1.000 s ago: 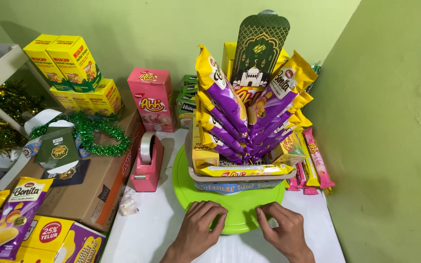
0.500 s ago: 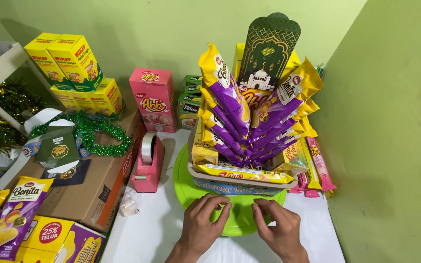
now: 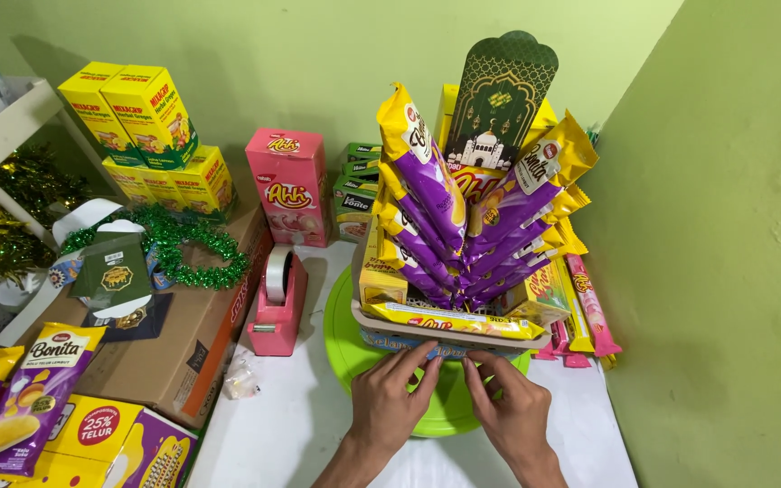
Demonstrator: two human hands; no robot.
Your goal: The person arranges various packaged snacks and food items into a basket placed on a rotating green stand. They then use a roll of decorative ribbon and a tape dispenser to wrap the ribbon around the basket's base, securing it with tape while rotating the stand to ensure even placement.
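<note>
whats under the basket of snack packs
A round green tray sits under the basket, its rim showing at the left and front. Both hands, left hand and right hand, cover part of the front. The tray's middle is hidden by the basket.

Home gift-hamper workspace: stacked snack boxes (image 3: 151, 136), tape dispenser (image 3: 277, 303).

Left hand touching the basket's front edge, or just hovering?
Touching. In the head view the left hand has its fingertips pressed on the front edge of the snack basket, with no gap visible.
</note>
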